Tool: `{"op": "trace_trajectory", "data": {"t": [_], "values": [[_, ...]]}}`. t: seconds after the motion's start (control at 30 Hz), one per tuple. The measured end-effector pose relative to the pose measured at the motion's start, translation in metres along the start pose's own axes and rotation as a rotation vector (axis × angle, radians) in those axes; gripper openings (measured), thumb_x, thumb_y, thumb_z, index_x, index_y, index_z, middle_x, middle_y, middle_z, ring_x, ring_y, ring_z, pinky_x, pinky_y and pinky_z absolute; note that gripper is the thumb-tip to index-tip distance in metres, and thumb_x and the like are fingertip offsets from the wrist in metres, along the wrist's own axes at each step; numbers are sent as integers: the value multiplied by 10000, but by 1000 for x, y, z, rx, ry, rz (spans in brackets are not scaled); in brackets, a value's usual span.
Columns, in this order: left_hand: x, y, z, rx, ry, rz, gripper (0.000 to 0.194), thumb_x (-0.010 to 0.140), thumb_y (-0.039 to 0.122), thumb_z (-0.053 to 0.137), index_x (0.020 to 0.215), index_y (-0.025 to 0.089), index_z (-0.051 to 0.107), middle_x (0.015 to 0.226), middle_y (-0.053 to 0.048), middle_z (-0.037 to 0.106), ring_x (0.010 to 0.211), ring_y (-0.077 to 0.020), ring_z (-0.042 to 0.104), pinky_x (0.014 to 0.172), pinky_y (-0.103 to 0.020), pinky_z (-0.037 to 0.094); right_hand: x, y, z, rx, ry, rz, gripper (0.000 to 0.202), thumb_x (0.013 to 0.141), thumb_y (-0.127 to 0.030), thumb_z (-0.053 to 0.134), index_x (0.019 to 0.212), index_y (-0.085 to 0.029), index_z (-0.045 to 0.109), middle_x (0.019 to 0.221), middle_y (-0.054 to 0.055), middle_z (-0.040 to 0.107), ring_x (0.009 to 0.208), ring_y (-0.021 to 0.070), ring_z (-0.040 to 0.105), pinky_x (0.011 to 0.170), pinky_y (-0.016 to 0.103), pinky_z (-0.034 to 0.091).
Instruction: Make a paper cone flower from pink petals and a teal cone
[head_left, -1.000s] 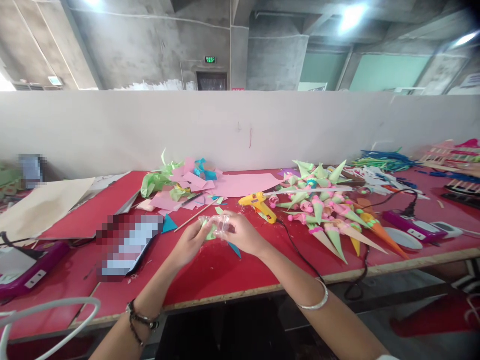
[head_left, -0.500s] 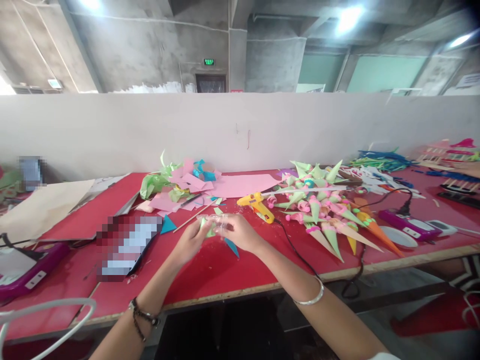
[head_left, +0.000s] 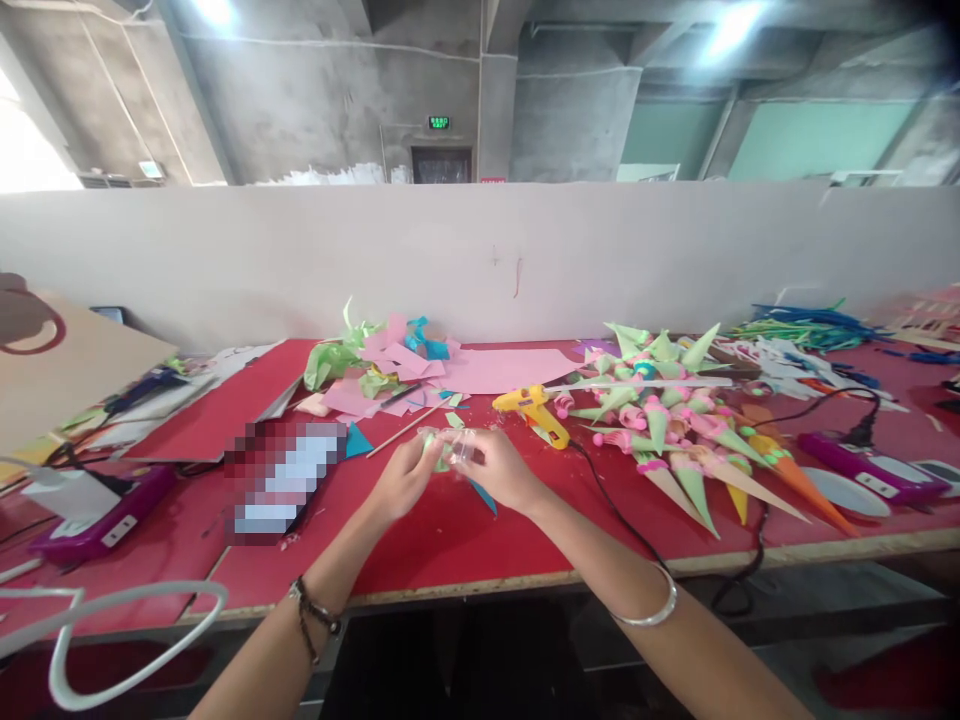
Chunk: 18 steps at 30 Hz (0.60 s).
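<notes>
My left hand (head_left: pixel 409 472) is closed on a small light green piece (head_left: pixel 442 455) above the front middle of the red table. My right hand (head_left: pixel 499 468) meets it from the other side, its fingers pinched on clear, crinkled film (head_left: pixel 461 445) that touches the green piece. Just behind my right hand lies a yellow glue gun (head_left: pixel 534 412), its black cord trailing to the right. A blue paper piece (head_left: pixel 484 496) lies under my hands, and a thin wooden stick (head_left: pixel 405 430) rests behind my left hand.
Green and pink paper cones (head_left: pixel 660 420) are heaped at right, beside a purple power strip (head_left: pixel 874 475). Pink sheets (head_left: pixel 510 370) and scraps lie at the back. A phone (head_left: pixel 289 480) is at left, near another purple strip (head_left: pixel 112 520). A pale board (head_left: pixel 67 370) stands raised at far left.
The view has turned slightly left, so the table's things appear further right. At far left, a pale board that lay flat is now raised. My hands remain together on the green piece and film.
</notes>
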<state>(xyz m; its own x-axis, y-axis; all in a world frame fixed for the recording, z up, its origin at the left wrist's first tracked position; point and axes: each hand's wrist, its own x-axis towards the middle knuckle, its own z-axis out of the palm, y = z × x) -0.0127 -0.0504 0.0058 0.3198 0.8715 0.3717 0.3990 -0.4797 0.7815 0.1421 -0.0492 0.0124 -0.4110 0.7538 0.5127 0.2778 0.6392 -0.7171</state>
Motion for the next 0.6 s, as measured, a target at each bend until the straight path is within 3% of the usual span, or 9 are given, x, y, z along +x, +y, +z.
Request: {"op": "trace_trajectory", "data": {"t": [0.17,0.6], "values": [[6,0,2,46,10,-9,370,848,434,302,736,149,510,696,-15,550,677,-146,507,656,-256,401,-1,-2,1,-107,-11,32,211,785,-182,500,952,-143,623,695,39,642,578,130,562,586,237,437],[7,-3,-1,52,29,-7,364,859,405,306,686,154,505,654,6,544,625,-125,490,599,-227,365,1,-1,6,-129,-11,57,171,786,-183,491,886,-125,617,632,34,607,567,136,548,564,235,410]]}}
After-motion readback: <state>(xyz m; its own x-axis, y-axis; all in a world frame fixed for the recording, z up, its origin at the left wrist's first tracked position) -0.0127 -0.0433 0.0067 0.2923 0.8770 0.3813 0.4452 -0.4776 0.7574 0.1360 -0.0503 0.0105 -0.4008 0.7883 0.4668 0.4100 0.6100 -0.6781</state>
